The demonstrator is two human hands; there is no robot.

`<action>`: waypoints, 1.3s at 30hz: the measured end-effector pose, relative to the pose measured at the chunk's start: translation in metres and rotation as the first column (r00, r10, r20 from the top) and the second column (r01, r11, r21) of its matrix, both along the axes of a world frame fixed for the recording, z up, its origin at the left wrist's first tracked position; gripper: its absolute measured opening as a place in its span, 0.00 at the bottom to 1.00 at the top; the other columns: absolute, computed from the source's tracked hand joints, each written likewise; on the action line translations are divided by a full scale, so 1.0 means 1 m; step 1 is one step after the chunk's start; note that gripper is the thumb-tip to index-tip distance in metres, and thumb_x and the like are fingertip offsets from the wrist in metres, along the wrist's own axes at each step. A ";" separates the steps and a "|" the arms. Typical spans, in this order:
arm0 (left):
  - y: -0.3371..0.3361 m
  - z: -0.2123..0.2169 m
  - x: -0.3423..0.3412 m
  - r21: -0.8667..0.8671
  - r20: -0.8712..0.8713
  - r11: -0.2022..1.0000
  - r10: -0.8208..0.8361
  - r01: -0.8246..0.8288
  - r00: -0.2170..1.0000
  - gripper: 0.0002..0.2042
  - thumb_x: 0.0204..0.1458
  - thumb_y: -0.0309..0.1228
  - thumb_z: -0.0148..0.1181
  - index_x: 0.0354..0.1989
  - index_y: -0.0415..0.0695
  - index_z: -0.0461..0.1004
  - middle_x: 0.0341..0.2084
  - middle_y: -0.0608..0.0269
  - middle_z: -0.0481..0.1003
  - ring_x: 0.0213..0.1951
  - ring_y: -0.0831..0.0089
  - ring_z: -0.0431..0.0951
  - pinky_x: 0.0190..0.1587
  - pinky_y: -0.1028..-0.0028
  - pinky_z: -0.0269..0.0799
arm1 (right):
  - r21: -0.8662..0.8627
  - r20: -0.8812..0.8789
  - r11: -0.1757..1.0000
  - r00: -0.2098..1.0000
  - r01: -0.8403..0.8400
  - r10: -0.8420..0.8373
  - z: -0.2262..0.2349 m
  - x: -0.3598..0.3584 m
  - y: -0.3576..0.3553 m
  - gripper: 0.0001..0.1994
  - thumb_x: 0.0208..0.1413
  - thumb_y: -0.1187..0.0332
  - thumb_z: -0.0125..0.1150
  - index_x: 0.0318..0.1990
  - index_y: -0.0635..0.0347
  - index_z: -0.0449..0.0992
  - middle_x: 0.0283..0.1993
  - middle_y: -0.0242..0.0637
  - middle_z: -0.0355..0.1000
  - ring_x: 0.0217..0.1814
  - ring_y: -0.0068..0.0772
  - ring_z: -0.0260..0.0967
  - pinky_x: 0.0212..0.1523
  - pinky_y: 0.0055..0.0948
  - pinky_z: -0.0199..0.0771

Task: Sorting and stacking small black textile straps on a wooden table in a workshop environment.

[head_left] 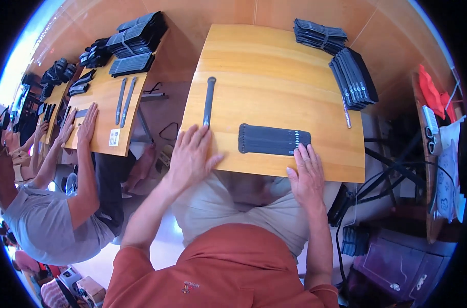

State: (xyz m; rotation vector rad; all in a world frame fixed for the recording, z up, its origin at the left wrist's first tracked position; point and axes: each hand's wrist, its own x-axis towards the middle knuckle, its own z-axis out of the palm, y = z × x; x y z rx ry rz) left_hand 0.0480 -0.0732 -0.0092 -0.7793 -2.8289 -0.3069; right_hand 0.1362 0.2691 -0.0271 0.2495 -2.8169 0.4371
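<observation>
Resting flat with fingers spread, the left hand (191, 154) presses on the near end of a long dark strap (209, 101) that lies lengthwise on the wooden tabletop (274, 66), its rounded far end pointing away from the person. The right hand (307, 174) lies open, palm down, at the tabletop's near edge, its fingertips touching the right end of a flat row of dark straps (273, 139) laid side by side; small pale tags mark that row near its right end. Neither hand grips anything. At the far right corner sit two banded bundles of dark straps (352, 77), one fanned on edge, the other stacked behind it, and a thin metal rod (346, 114) lies just beside the nearer bundle. On the neighbouring tabletop (106, 138) to the left, a co-worker's hands (85, 126) lie flat; two single straps (123, 100) lie beside more dark bundles (136, 38), and a small white square label (114, 137) sits near its front edge, its print too small to make out. Red and white items at the right rim are bent by the lens and hard to identify.
</observation>
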 end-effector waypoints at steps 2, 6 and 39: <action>0.000 0.009 0.031 0.075 -0.007 0.995 -0.060 0.060 0.998 0.30 0.59 0.48 0.63 0.63 0.37 0.72 0.59 0.45 0.73 0.64 0.44 0.68 0.69 0.49 0.59 | 0.000 -0.017 1.000 1.000 -0.007 0.007 0.000 0.000 0.000 0.26 0.62 0.60 0.64 0.65 0.63 0.73 0.72 0.48 0.67 0.78 0.55 0.58 0.77 0.55 0.54; -0.018 -0.005 0.065 0.099 -0.076 0.987 -0.121 0.129 0.990 0.23 0.48 0.27 0.67 0.56 0.39 0.77 0.50 0.53 0.76 0.54 0.54 0.75 0.58 0.57 0.72 | -0.037 -0.140 0.997 0.988 -0.071 0.066 0.006 0.001 -0.011 0.20 0.60 0.64 0.67 0.56 0.64 0.78 0.67 0.50 0.71 0.72 0.55 0.65 0.71 0.52 0.65; 0.015 0.030 0.097 0.549 0.526 0.823 -0.205 -0.145 0.825 0.10 0.56 0.29 0.71 0.40 0.36 0.82 0.27 0.53 0.77 0.29 0.54 0.78 0.34 0.63 0.74 | -0.601 0.021 0.771 0.960 -0.211 0.279 0.046 0.032 -0.035 0.07 0.55 0.80 0.67 0.41 0.66 0.82 0.37 0.47 0.81 0.39 0.48 0.81 0.40 0.40 0.82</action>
